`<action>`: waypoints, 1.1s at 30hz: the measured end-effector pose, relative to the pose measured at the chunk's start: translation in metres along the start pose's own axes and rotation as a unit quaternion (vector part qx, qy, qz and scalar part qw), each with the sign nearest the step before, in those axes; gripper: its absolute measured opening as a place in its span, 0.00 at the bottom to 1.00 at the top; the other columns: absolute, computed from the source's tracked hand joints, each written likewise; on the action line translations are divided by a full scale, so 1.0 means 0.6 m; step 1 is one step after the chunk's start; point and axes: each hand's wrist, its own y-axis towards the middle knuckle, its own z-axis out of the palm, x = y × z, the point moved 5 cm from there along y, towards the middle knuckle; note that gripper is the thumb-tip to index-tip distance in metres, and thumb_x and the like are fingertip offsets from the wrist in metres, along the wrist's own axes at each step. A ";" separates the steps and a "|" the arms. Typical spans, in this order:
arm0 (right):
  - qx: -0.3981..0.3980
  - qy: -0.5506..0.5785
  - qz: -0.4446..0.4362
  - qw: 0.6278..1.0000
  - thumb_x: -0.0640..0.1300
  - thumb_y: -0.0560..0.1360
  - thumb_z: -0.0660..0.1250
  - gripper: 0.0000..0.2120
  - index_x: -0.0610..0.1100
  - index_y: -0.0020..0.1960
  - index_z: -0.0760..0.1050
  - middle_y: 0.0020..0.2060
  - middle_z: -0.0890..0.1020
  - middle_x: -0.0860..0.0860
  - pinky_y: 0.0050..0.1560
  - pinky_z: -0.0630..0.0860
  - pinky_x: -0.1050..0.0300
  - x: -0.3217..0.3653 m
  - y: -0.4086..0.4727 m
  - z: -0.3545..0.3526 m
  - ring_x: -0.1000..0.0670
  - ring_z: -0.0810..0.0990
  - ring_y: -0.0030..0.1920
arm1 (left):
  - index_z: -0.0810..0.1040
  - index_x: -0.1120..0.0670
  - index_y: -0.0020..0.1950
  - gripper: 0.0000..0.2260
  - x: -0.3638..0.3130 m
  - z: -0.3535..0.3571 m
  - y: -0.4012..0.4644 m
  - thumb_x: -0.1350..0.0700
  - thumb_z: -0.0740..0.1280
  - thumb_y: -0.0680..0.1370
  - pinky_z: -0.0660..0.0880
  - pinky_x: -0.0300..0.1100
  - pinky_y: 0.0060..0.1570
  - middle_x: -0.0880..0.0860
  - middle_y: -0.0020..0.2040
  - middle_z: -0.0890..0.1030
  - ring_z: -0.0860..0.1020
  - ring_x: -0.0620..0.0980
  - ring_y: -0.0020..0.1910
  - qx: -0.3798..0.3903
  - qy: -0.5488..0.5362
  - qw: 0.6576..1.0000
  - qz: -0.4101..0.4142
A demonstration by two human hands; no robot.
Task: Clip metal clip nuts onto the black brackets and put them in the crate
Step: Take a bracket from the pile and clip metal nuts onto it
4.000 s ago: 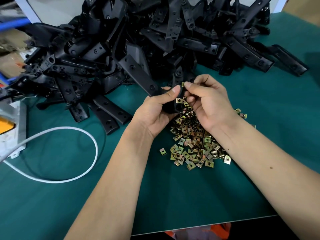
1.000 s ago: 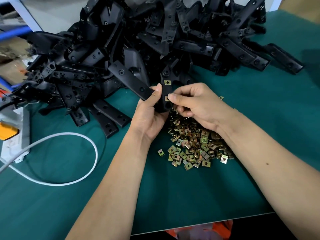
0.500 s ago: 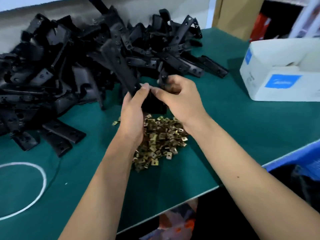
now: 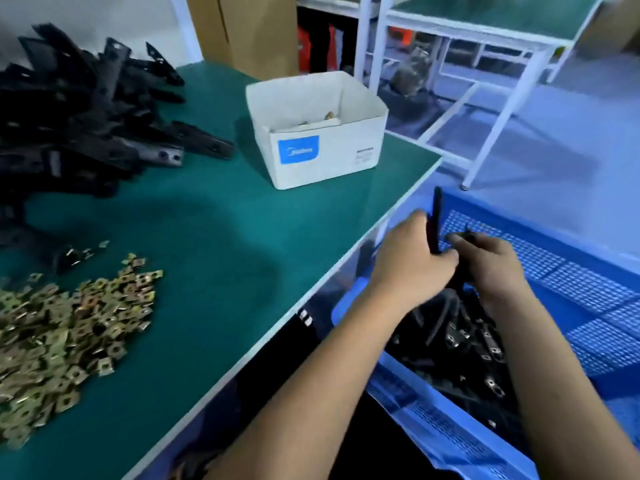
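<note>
a: both hands have swung away from the clip pile since half a second ago, off the green surface [image 4: 221, 216] and out over the blue crate [image 4: 571, 282] to the right of it.

b: and the bracket?

a: the bracket [image 4: 437, 220] stands nearly upright between them, above the crate. the left hand [image 4: 410, 263] has its grip curled round the lower part, thumb up along one side. the right hand [image 4: 490, 261] grips the bottom end, fingers wrapped round it.

b: are the clips on?

a: can't tell, the view is blurred. i'd judge this is the drop-off step.

b: how to do it well?

a: lower it rather than toss it, lay it flat beside the finished brackets [image 4: 460, 344] already in the crate so nothing knocks a clip loose. let go with both hands only once it rests.

b: then back?

a: yes. the clip nuts [image 4: 69, 327] lie in a heap on the near left of the surface, the bare brackets [image 4: 86, 133] piled behind them, a white box [image 4: 322, 157] further right.
</note>
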 end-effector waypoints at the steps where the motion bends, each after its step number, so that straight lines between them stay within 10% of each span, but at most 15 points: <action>1: -0.018 -0.058 0.018 0.998 0.40 0.80 0.70 0.11 0.32 0.45 0.80 0.34 0.80 0.41 0.38 0.75 0.49 -0.034 0.013 -0.038 0.46 0.77 0.36 | 0.74 0.53 0.52 0.12 0.016 0.045 -0.001 0.53 0.73 0.73 0.79 0.52 0.54 0.53 0.51 0.84 0.82 0.56 0.51 0.039 0.005 0.999 -0.024; 6: -0.066 -0.391 0.094 0.913 0.46 0.78 0.72 0.15 0.32 0.45 0.81 0.41 0.82 0.35 0.46 0.74 0.48 -0.153 0.045 -0.152 0.39 0.82 0.48 | 0.71 0.53 0.66 0.23 0.132 0.171 -0.011 0.49 0.72 0.74 0.75 0.47 0.53 0.52 0.59 0.79 0.78 0.54 0.57 0.189 0.060 0.968 -0.155; 10: -0.097 -0.426 0.095 0.894 0.48 0.76 0.74 0.14 0.36 0.46 0.80 0.37 0.81 0.41 0.44 0.75 0.50 -0.159 0.050 -0.171 0.37 0.83 0.50 | 0.68 0.54 0.69 0.24 0.165 0.182 -0.003 0.52 0.70 0.76 0.73 0.46 0.48 0.53 0.61 0.75 0.76 0.54 0.53 0.205 0.132 0.957 -0.158; 13: -0.122 -0.389 0.040 0.912 0.44 0.76 0.73 0.10 0.38 0.52 0.84 0.46 0.86 0.40 0.51 0.77 0.49 -0.111 0.054 -0.145 0.38 0.83 0.56 | 0.74 0.53 0.64 0.17 0.127 0.160 0.015 0.57 0.69 0.75 0.77 0.50 0.59 0.53 0.59 0.80 0.79 0.56 0.58 0.124 0.136 0.977 -0.111; 16: -0.121 -0.384 -0.034 0.915 0.42 0.74 0.70 0.12 0.38 0.34 0.75 0.28 0.76 0.45 0.34 0.68 0.52 -0.029 0.049 -0.100 0.38 0.78 0.39 | 0.78 0.53 0.56 0.11 0.062 0.118 0.037 0.61 0.66 0.75 0.77 0.48 0.58 0.50 0.51 0.82 0.80 0.55 0.55 0.043 0.113 0.992 -0.045; 20: -0.113 -0.357 -0.158 0.914 0.39 0.73 0.66 0.08 0.38 0.36 0.76 0.29 0.77 0.44 0.34 0.71 0.53 0.101 0.020 -0.009 0.40 0.74 0.35 | 0.79 0.54 0.53 0.09 -0.023 0.031 0.053 0.63 0.66 0.75 0.77 0.49 0.54 0.50 0.46 0.84 0.81 0.55 0.50 -0.068 0.081 0.994 0.034; 26: 0.016 -0.320 -0.291 0.901 0.41 0.76 0.67 0.06 0.43 0.42 0.82 0.36 0.83 0.45 0.40 0.75 0.51 0.218 -0.054 0.199 0.43 0.81 0.41 | 0.78 0.50 0.48 0.09 -0.036 -0.178 0.013 0.61 0.64 0.71 0.73 0.38 0.43 0.42 0.36 0.79 0.78 0.40 0.40 -0.267 0.022 0.963 0.042; 33: 0.222 -0.347 -0.375 0.831 0.38 0.75 0.63 0.07 0.43 0.40 0.78 0.34 0.79 0.46 0.35 0.68 0.51 0.238 -0.201 0.480 0.40 0.78 0.38 | 0.80 0.53 0.48 0.06 0.063 -0.421 -0.111 0.62 0.69 0.73 0.70 0.35 0.44 0.42 0.36 0.79 0.80 0.46 0.42 -0.432 0.084 0.898 -0.016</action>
